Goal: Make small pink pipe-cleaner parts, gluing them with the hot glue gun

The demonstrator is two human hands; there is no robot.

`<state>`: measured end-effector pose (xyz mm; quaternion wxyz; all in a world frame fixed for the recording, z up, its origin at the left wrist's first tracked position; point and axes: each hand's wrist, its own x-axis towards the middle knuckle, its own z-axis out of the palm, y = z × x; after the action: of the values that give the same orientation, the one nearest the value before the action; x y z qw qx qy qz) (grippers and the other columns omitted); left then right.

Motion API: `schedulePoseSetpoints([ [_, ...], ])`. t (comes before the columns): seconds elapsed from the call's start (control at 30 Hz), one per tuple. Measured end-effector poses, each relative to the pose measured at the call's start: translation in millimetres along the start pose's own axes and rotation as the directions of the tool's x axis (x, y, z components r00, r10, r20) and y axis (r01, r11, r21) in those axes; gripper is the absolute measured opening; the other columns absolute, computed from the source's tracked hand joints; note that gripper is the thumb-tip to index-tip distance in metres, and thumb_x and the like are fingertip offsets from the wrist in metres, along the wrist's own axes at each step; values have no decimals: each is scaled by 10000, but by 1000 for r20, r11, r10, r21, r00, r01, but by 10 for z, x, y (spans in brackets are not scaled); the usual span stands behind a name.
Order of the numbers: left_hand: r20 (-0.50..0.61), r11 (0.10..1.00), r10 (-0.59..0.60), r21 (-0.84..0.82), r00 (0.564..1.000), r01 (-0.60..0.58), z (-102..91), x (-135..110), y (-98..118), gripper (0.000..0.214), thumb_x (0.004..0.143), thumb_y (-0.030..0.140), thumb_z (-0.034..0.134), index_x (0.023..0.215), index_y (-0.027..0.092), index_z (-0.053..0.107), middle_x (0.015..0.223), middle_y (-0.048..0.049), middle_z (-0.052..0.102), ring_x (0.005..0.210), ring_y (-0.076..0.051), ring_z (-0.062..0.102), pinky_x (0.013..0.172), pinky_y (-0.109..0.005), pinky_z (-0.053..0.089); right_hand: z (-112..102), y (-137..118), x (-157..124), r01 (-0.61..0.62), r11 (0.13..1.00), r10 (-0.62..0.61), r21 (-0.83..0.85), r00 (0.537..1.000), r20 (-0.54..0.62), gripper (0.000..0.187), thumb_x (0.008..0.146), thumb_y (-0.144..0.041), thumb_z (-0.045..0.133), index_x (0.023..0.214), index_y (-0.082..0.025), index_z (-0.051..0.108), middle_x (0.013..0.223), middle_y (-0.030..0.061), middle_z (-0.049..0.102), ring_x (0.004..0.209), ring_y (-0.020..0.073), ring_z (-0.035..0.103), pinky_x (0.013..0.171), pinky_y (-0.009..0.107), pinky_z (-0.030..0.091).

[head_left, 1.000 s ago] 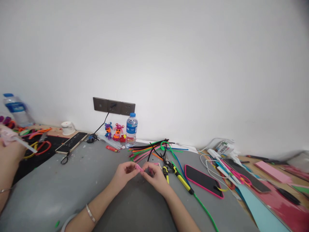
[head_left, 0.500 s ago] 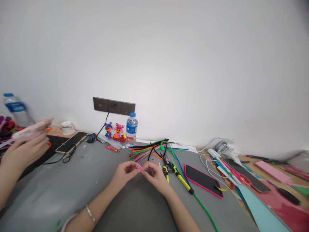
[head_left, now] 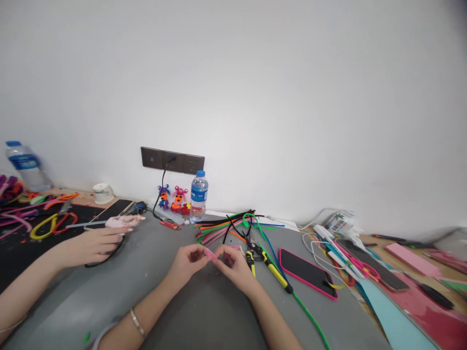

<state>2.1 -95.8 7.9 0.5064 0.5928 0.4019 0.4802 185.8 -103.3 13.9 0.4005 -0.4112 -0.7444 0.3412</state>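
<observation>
My left hand (head_left: 188, 263) and my right hand (head_left: 238, 267) meet over the grey mat (head_left: 153, 301), fingertips pinched together on a small pink pipe-cleaner piece (head_left: 210, 253). A silver bangle sits on my left wrist. Just right of my right hand lie yellow-handled pliers (head_left: 268, 265). A heap of coloured pipe cleaners (head_left: 228, 224) lies behind my hands.
Another person's hand (head_left: 95, 243) rests at the left on a pink glue gun (head_left: 122, 221) with a black cord. A pink-cased phone (head_left: 307, 271), water bottle (head_left: 199, 195), small pipe-cleaner figures (head_left: 171, 198), wall sockets (head_left: 172, 161), and paper and cables at right surround the mat.
The other person's hand brought the pink glue gun from the far left down onto the mat near the phone. My own hands stayed in place on the pink piece.
</observation>
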Motion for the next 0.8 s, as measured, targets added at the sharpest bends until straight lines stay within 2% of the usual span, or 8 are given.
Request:
schedulePoseSetpoints([
  [0.17,5,999,29,17,1000,-29,-13,-3,-9,179,703,308,735,705,128,745,618,-26,680,590,-150,576,576,-228,427,2,-8,-4,2,1000,-3,14,1000,10,101,860,-259,613,785,-193,628,752,-2,642,705,158,559,629,251,354],
  [0.37,20,1000,-17,-25,1000,17,-18,5,24,224,712,342,743,789,134,773,723,-61,751,662,-184,641,644,-257,478,-5,-18,-3,12,1000,-12,3,1000,-13,124,876,-279,593,789,-194,619,753,-2,637,698,155,547,637,251,361],
  [0.47,-26,999,-32,-21,999,31,-37,6,34,243,703,345,752,826,138,778,764,-71,761,686,-187,646,657,-259,483,-5,-11,4,12,1000,-11,5,999,-38,127,878,-277,577,791,-191,611,742,-3,625,692,155,545,633,249,362],
  [0.6,-116,1000,-25,1,993,26,-60,10,44,245,673,354,764,791,140,769,681,-43,718,618,-161,601,589,-234,454,1,-1,14,21,1000,-21,-2,999,-49,112,869,-252,573,783,-187,604,731,-6,617,681,152,546,618,243,358],
  [0.8,-105,998,45,52,993,-40,-63,18,35,209,706,345,736,771,146,751,621,-13,660,569,-136,546,550,-219,411,3,-12,7,28,998,-31,-61,998,-53,92,863,-222,577,776,-194,594,738,-1,631,689,160,549,624,247,363],
])
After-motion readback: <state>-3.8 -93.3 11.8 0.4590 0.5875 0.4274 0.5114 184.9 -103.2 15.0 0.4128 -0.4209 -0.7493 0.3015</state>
